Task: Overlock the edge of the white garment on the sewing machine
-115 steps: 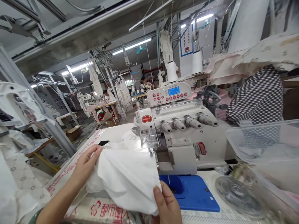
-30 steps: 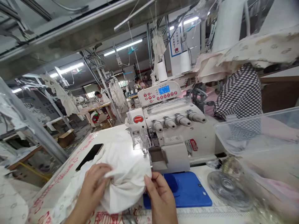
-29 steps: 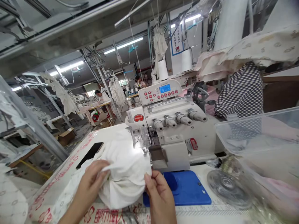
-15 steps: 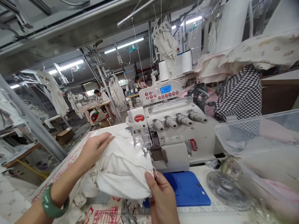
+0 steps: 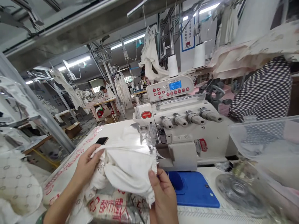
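A bunched white cloth (image 5: 129, 168) lies in front of the presser foot (image 5: 149, 140) of a cream overlock sewing machine (image 5: 184, 133). My left hand (image 5: 86, 163) grips the cloth's left edge, with fingers curled round a fold. At the cloth's lower right edge my right hand (image 5: 163, 193) pinches it between thumb and fingers, beside the blue plate (image 5: 193, 193) under the machine. The cloth's far end reaches the needle area.
A black phone (image 5: 102, 141) lies on the table behind my left hand. A clear plastic tub (image 5: 266, 146) and a round clear disc (image 5: 235, 189) stand at the right. A checked cloth (image 5: 261, 90) hangs behind the machine. Other people work at far tables.
My left hand has drawn back from the top of the cloth toward me and now holds its left edge. The cloth is bunched lower. My right hand keeps its pinch.
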Motion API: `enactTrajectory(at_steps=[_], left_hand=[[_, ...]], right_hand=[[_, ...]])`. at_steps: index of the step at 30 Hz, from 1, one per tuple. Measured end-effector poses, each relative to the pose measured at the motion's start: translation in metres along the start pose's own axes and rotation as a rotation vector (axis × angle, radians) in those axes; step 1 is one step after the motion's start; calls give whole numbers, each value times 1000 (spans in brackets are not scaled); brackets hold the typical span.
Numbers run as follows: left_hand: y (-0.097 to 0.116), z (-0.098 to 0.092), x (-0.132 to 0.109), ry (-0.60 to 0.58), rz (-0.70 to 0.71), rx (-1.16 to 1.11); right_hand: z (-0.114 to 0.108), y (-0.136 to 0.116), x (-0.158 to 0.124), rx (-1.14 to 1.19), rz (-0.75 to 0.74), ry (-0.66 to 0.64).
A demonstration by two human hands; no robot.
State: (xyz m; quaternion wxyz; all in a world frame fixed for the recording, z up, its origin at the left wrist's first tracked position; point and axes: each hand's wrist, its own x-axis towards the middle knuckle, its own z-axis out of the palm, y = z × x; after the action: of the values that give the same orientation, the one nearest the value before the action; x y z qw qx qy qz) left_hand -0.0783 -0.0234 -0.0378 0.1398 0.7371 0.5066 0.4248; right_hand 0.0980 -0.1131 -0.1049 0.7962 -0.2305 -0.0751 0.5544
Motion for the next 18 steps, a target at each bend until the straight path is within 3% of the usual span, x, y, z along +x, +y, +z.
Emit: enactTrajectory(at_steps=[4,12,15,18], left_hand=[[11,-7,30,-5,6,-42],[18,6,79,-10,152,176],[28,12,68,57,235,225],[28,19,25,71,412,321]], right_hand=[[-5,-3,-3,-1,85,9],[-16,-6,-6,-100,83,14],[-14,-5,-2,-99,-26,-15],[-15,-1,2,-152,-133,-58]])
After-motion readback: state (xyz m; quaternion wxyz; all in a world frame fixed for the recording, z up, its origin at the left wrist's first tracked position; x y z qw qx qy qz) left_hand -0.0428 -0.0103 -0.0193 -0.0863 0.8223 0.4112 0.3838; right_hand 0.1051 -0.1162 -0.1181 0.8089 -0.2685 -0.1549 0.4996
